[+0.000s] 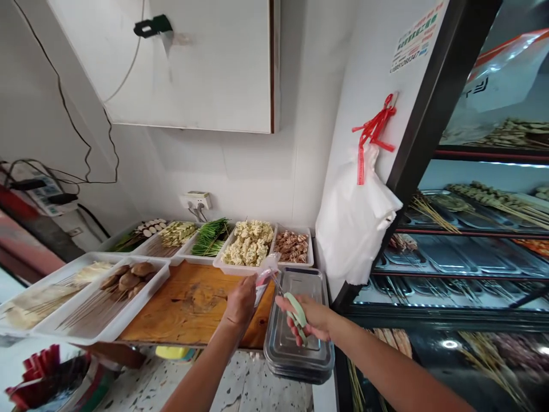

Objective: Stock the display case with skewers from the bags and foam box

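Note:
My left hand point(241, 301) pinches a small clear plastic packet point(265, 273) with pinkish contents, holding it up over the right end of a wooden cutting board point(189, 303). My right hand point(309, 318) grips scissors with pale green handles point(297, 313); their blades point up-left and touch the packet's top edge. Both hands hover just left of and above a stack of steel trays point(295, 349).
White trays of skewered food line the back: mushrooms point(128, 277), green chives point(210, 236), pale tofu pieces point(249, 241), meat point(291, 246). White plastic bags point(355, 223) hang on the wall at right. A glass display fridge point(467, 240) with skewers stands to the right.

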The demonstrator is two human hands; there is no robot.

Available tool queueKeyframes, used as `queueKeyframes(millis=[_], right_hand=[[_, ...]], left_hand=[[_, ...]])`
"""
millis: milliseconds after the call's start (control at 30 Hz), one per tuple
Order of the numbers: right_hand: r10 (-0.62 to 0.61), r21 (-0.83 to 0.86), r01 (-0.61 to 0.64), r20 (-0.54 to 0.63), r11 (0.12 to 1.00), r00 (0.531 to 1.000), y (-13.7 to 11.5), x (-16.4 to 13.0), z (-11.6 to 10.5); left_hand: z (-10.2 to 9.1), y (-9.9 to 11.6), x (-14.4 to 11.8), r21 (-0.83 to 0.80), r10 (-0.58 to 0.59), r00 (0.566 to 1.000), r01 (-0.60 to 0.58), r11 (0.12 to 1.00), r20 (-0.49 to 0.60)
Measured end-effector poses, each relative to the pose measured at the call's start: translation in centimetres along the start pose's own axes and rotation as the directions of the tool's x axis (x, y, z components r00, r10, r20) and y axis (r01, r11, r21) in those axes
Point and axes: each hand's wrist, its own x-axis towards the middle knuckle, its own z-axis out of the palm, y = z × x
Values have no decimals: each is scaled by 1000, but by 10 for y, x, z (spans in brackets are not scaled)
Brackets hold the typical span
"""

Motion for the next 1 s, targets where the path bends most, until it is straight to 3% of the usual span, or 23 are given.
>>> queueKeyframes(millis=[100, 167, 367, 500, 567, 633, 667, 733, 833, 933, 1000], right_hand=[[59, 55, -57, -21, 997, 998, 4, 17, -6], [23, 55, -20, -52, 998, 998, 7, 24, -7], [-83, -51, 78, -102, 996, 991, 22, 14, -5], [-1, -219, -29, -134, 975, 991, 56, 4, -25], [-31, -477, -131, -318, 869, 948, 81, 16, -41], [-184, -700, -254, -485, 667, 855, 107, 40, -59], [-244, -751, -310, -526, 582, 815, 117, 54, -66], [-285, -770, -387, -573, 508, 768, 134, 81, -76], [-307, -777, -415, -587, 473, 749, 143, 109, -78], [-330, -823, -384, -532, 419, 780, 139, 116, -72], [-282, -823, -377, -516, 426, 809, 129, 113, -70]], left_hand=[[6, 6, -2, 2, 107, 993, -108, 994, 43], [7, 11, -3, 6, 134, 989, -134, 991, 55], [14, 11, -3, -39, 103, 994, -102, 994, 37], [19, -2, 0, -163, 70, 996, -77, 984, -50], [18, -4, 1, -211, 61, 998, -62, 976, -14], [13, -3, 1, -243, 23, 999, -14, 970, 36], [9, -2, 2, -257, -3, 998, 19, 966, 61], [-2, 1, 2, -281, -67, 993, 91, 955, 94], [-20, 3, 3, -281, -149, 982, 178, 943, 119], [-37, 2, 3, -263, -170, 972, 209, 942, 164], [-47, 0, 1, -223, -168, 967, 210, 952, 193]])
